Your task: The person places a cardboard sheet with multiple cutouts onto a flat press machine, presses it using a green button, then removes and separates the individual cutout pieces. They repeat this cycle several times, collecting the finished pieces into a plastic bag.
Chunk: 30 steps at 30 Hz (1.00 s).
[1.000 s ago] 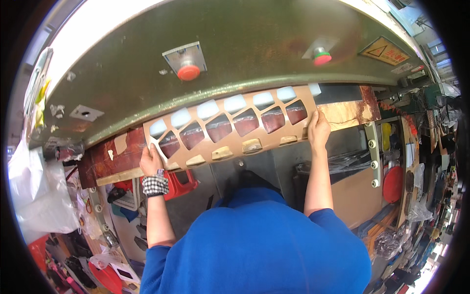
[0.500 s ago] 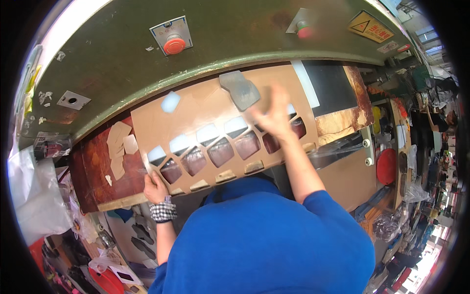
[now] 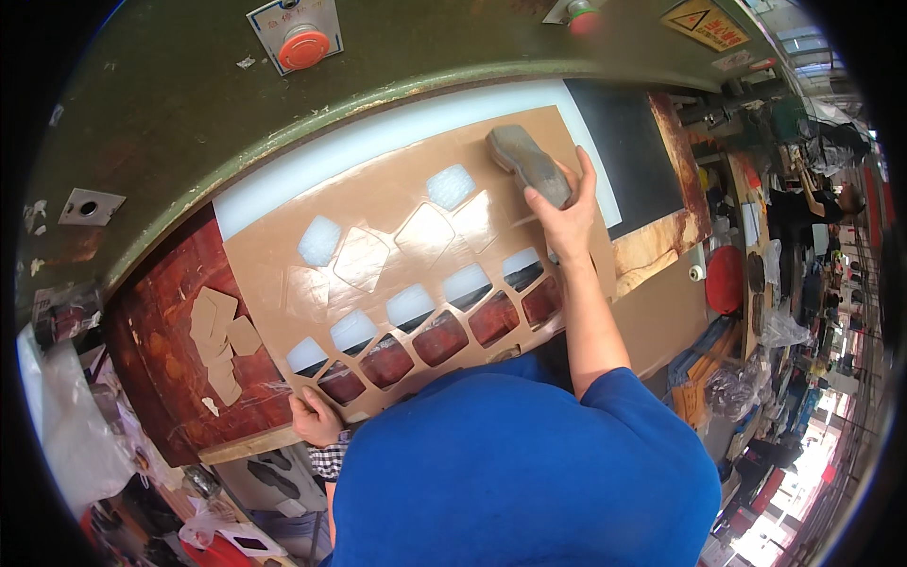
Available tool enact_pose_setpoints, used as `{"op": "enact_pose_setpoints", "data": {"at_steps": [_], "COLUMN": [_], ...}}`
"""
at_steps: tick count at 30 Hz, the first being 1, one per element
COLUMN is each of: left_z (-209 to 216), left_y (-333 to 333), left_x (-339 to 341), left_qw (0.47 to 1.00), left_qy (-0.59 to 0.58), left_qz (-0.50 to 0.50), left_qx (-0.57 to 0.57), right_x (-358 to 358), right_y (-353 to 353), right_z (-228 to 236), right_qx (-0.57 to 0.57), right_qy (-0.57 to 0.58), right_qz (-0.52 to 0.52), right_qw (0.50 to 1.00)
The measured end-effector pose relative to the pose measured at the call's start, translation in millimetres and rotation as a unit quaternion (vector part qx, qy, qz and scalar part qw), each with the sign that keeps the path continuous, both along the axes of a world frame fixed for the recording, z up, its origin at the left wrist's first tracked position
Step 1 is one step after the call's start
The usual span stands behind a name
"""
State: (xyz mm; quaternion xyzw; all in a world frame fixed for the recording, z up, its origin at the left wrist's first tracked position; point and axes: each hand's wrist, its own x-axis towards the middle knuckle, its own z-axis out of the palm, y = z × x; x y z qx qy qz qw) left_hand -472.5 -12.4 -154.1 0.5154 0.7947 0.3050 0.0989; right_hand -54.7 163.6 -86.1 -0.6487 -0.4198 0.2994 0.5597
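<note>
A brown sheet [image 3: 378, 213] with rows of angular cut-outs lies across the work surface. Its near left corner is in my left hand [image 3: 316, 416], whose fingers are closed on the edge. Over the sheet's far right part, my right hand [image 3: 570, 213] grips the near end of a grey cutting die [image 3: 524, 161], a block with a curved outline. Thumb and fingers sit on either side of it; whether it touches the sheet I cannot tell. Left of the die are two openings showing white, among several outlined shapes still lying in the sheet.
Cut brown pieces [image 3: 219, 331] are piled on the dark red board [image 3: 165, 350] at the left. A white board [image 3: 378, 128] and black panel [image 3: 624, 156] lie under and beside the sheet. Behind runs a green machine beam [image 3: 189, 123] with a red push button [image 3: 303, 49].
The brown sheet has slid toward me, uncovering the white board behind it. My right hand, empty and spread before, now grips the cutting die, which sits farther right. My left hand has moved nearer me.
</note>
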Motion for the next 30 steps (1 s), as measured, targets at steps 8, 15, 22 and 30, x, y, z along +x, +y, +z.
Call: {"op": "enact_pose_setpoints", "data": {"at_steps": [8,15,22,30], "left_z": [0.7,2.4,8.6,-0.4], "left_y": [25.6,65.3,83.0,72.7], "left_x": [2.0,-0.5,0.3,-7.9], "left_qw": [1.0,0.998,0.999,1.0], "left_qy": [0.022,0.044,0.025,0.017], "left_qz": [0.002,-0.014,-0.027,-0.022], "left_qx": [-0.003,0.03,0.026,0.004], "right_x": [2.8,-37.4,-39.3,-41.0], "right_y": [7.7,25.8,47.9,21.5], "right_z": [-22.2,12.0,10.0,14.9], "right_qx": [0.034,-0.007,-0.025,-0.03], "right_qy": [-0.233,0.189,0.059,0.378], "right_qz": [0.031,0.105,0.073,0.095], "right_qw": [0.971,0.976,0.995,0.92]}}
